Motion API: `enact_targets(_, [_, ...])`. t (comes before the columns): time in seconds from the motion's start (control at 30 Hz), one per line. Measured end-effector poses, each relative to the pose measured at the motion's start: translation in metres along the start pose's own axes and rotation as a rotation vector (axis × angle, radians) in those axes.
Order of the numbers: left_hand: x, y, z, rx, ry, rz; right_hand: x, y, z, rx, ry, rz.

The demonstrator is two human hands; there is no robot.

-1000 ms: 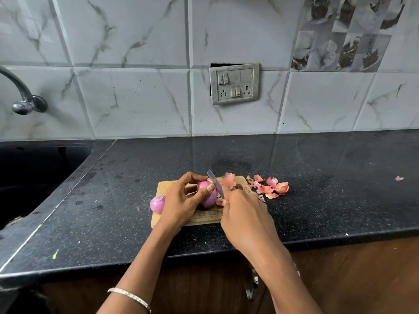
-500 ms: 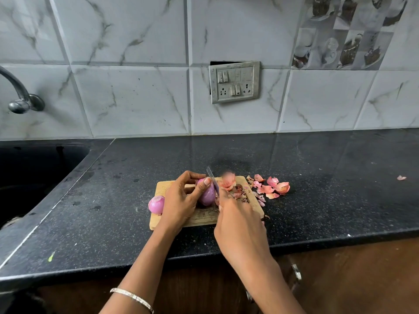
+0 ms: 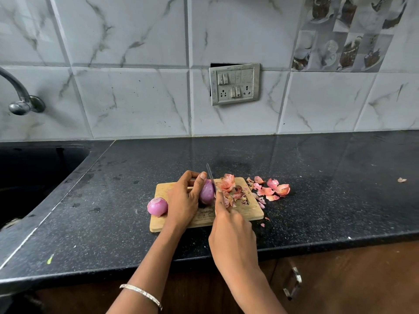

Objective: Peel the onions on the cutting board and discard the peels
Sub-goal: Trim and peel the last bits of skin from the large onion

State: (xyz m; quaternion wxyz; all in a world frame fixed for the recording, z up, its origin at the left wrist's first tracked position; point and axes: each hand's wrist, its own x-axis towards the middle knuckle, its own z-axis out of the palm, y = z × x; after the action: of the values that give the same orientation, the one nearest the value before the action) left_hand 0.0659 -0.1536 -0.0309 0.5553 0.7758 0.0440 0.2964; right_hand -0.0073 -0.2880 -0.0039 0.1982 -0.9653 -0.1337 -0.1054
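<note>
Black counter (image 3: 317,168), wooden board (image 3: 254,213) near its front edge. Sink (image 3: 34,177) at 9 o'clock of the board, tap (image 3: 20,98) on the tiled wall above it. Switch plate (image 3: 234,83) on the wall at 12 o'clock. One stray peel scrap (image 3: 401,179) far off at 3 o'clock. Cabinet handle (image 3: 293,283) below the counter edge.

On the board: left hand (image 3: 183,200) curled over an onion (image 3: 206,193), thumb on top, fingers round its left side; onion rests on the board mid-centre. Right hand (image 3: 231,232) closed round a knife (image 3: 210,177) handle, handle itself hidden by the hand; blade stands against the onion's right side, tip pointing to 12 o'clock. Second onion (image 3: 157,206), peeled, sits at the board's left edge, just beside the left wrist.

Peels (image 3: 229,185) heaped on the board's right half; more peels (image 3: 275,189) on the counter at 2 o'clock, just off the board corner. Bangle (image 3: 141,293) on the left forearm.
</note>
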Motion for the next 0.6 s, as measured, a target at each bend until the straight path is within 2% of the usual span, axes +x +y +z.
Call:
enact_targets(0.2, [-0.006, 0.004, -0.001, 0.055, -0.025, 0.064, 0.007, 0.003, 0.003, 0.033, 0.020, -0.024])
enact_targets(0.4, [-0.014, -0.005, -0.008, 0.066, -0.188, 0.214, 0.019, 0.012, -0.005, 0.111, 0.064, -0.028])
enact_targets(0.5, [-0.012, -0.007, -0.009, 0.135, -0.207, 0.220, 0.026, 0.014, -0.012, 0.141, 0.056, -0.043])
enact_targets(0.6, [-0.011, -0.006, -0.008, 0.104, -0.191, 0.169, 0.029, 0.014, -0.015, 0.151, 0.044, -0.059])
